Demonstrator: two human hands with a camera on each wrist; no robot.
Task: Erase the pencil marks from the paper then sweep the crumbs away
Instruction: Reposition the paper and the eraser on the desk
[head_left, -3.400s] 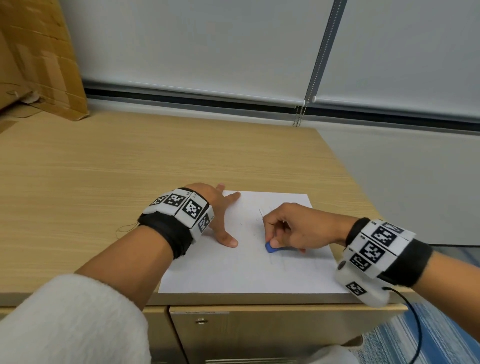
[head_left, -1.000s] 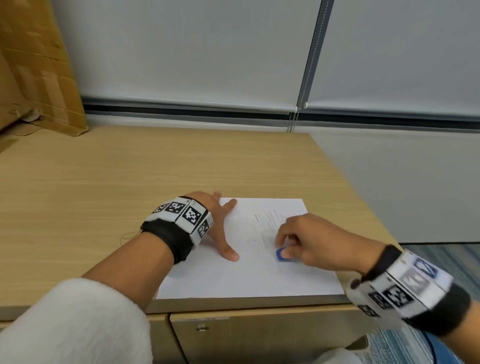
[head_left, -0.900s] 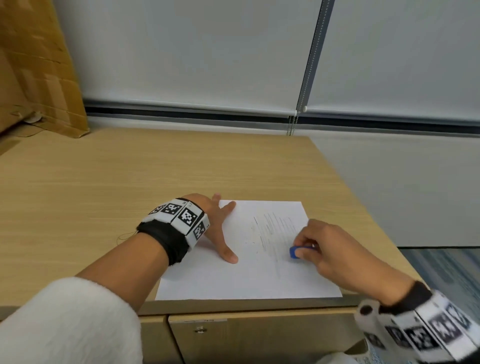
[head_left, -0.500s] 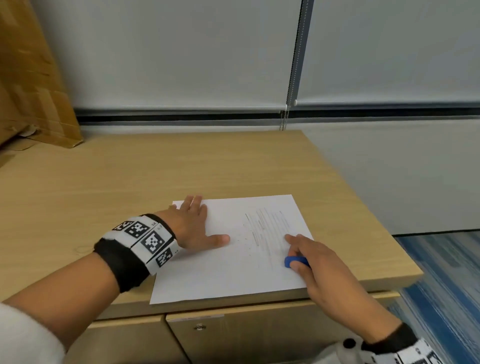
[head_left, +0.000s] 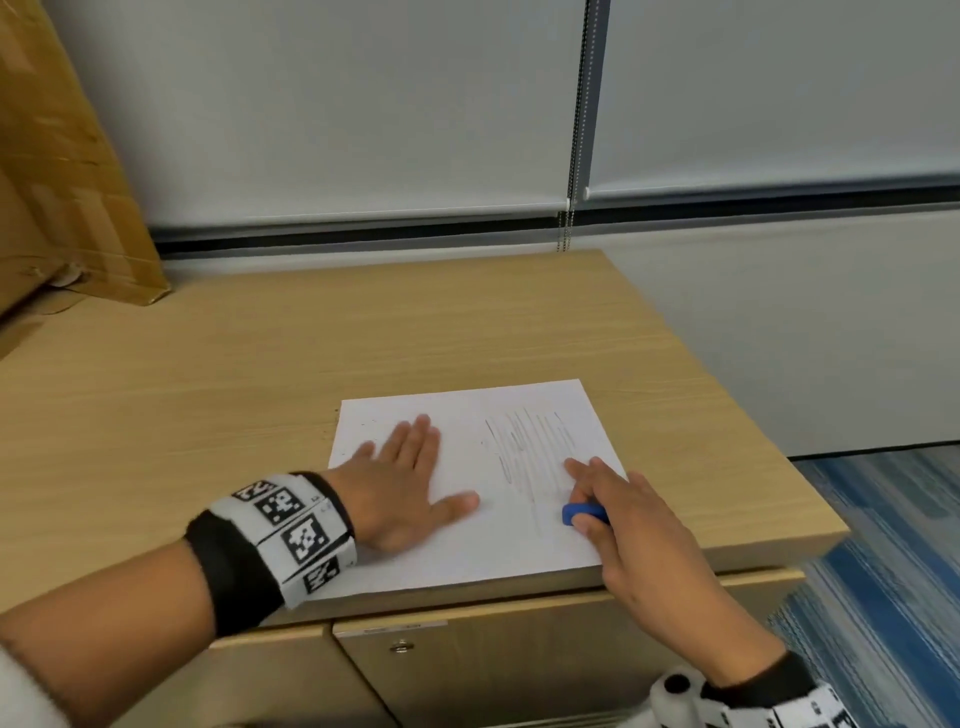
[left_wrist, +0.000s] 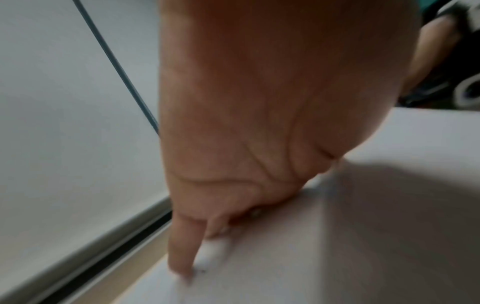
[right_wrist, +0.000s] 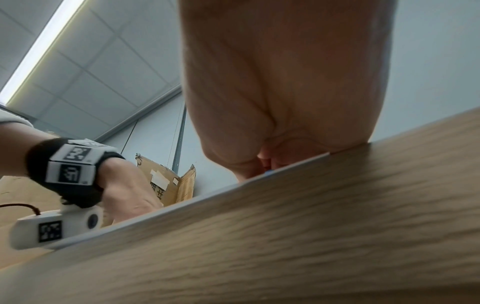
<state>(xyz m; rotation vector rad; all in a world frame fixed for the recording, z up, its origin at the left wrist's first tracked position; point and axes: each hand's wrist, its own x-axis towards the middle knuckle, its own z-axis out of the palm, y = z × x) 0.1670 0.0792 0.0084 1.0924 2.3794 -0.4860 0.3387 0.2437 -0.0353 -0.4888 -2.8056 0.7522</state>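
Head view: your left hand (head_left: 402, 483) lies flat on the left half of the paper (head_left: 467, 551), its grip apart with fingers straight and spread, pressing the sheet to the desk (head_left: 208, 374). Your right hand (head_left: 631, 525) rests on the sheet's right edge with its grip clamped on the blue eraser (head_left: 579, 513), which touches the paper just below the pencil marks (head_left: 530, 447); these grey strokes fill the right half of the sheet. The paper sits at the desk's near right corner. A cardboard box (head_left: 62, 197) leans at the far left, and a bead chain (head_left: 571, 156) hangs from the blind. Left wrist view: the palm (left_wrist: 259, 102) and straight fingers (left_wrist: 182, 246) press onto the white sheet; the picture is blurred. Right wrist view: the camera looks up from below the desk's front edge (right_wrist: 285, 236); your right hand reaches over the paper's edge, and only a sliver of blue shows beneath the fingers.
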